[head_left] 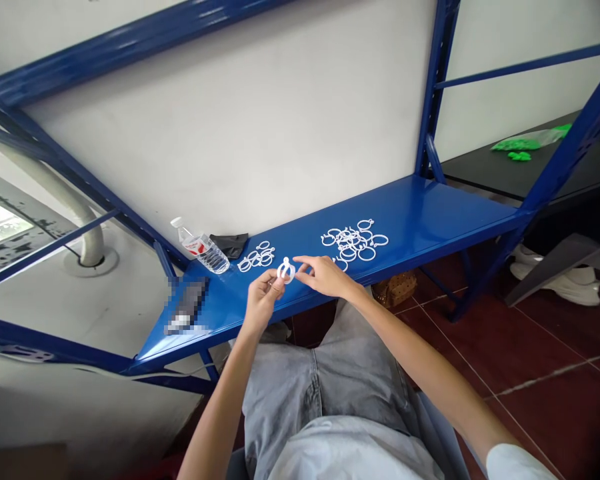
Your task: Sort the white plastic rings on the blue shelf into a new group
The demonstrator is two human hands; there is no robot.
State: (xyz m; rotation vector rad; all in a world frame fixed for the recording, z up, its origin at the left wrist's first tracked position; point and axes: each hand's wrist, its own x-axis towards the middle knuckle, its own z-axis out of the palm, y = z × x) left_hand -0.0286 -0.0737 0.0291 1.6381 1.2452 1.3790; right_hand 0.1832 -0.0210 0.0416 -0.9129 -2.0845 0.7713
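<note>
My left hand (263, 297) pinches a white plastic curtain ring (287, 261) between thumb and fingers, above the front edge of the blue shelf. The ring has a small eyelet at its top. Just to its right is my right hand (327, 275), its index finger and thumb apart and pointing at the ring. Whether a fingertip touches the ring I cannot tell. Behind the left hand lies a small group of white rings (258, 256). A larger heap of similar rings (349, 244) spreads on the shelf beyond my right hand.
A water bottle (200, 247) leans at the shelf's left end beside a black pouch (233, 245). Nearer lies a dark blurred object (189, 303). Blue uprights (433, 93) frame the blue shelf (420, 213). Green items (517, 145) rest on a black table at right.
</note>
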